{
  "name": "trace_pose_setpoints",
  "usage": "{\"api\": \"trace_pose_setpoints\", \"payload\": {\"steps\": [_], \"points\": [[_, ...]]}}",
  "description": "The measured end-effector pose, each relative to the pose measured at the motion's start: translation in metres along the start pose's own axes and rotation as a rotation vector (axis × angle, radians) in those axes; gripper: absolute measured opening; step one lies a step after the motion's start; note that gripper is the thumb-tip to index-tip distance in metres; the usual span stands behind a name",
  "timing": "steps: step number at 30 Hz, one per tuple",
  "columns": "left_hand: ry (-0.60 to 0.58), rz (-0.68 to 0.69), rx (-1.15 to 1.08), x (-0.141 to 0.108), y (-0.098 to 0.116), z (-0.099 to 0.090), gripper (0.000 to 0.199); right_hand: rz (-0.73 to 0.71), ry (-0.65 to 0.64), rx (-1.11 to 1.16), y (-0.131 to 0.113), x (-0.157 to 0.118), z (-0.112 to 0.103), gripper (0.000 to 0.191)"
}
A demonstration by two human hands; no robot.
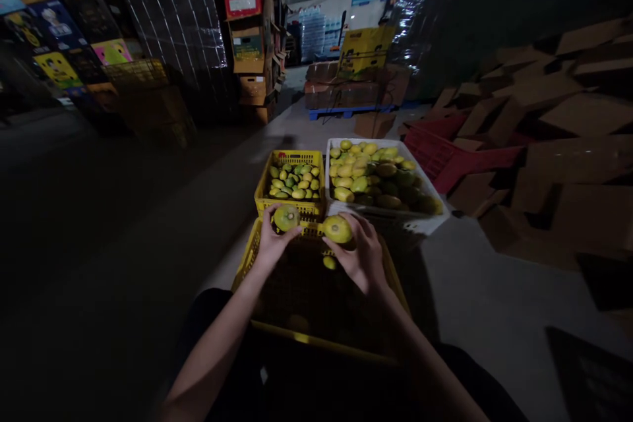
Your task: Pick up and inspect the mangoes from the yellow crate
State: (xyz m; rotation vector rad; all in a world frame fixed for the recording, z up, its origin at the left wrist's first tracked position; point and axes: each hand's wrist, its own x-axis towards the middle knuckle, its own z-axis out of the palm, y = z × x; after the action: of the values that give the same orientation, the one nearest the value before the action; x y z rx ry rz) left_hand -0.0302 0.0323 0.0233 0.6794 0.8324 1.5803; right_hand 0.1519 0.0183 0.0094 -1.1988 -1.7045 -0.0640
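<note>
My left hand (273, 241) is wrapped round a green-yellow fruit (287, 217). In my right hand (362, 252) is a yellower fruit (337, 229), its round end facing me. Both are held above the far side of a large yellow crate (321, 341) in front of me. Inside that crate, a small yellow fruit (330, 262) shows below my right hand; the rest of its inside is dark. Beyond my hands stand a smaller yellow crate (262, 196) of green and yellow fruits and, to its right, a white crate (420, 223) heaped with similar fruits.
A red crate (440, 151) and a pile of cardboard (568, 178) lie on the right. Stacked boxes (250, 46) rise at the back left. Further back, a blue pallet (346, 112) carries boxes, with a yellow box (364, 53) on top.
</note>
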Motion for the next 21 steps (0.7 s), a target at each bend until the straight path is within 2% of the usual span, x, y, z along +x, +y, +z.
{"api": "trace_pose_setpoints", "payload": {"steps": [3, 6, 11, 21], "points": [[-0.091, 0.187, 0.112, -0.008, 0.006, 0.004, 0.063, 0.002, 0.041, -0.011, 0.002, 0.004, 0.001, 0.047], [-0.141, 0.139, 0.089, -0.019, 0.008, 0.01, 0.064, 0.012, 0.003, 0.021, -0.003, 0.001, 0.009, 0.045], [-0.152, 0.066, 0.036, -0.027, 0.008, 0.014, 0.066, 0.079, -0.046, 0.113, -0.012, -0.001, 0.015, 0.045], [-0.172, 0.135, 0.136, -0.024, 0.008, 0.008, 0.061, -0.07, 0.01, 0.036, -0.009, 0.002, 0.011, 0.046]]}}
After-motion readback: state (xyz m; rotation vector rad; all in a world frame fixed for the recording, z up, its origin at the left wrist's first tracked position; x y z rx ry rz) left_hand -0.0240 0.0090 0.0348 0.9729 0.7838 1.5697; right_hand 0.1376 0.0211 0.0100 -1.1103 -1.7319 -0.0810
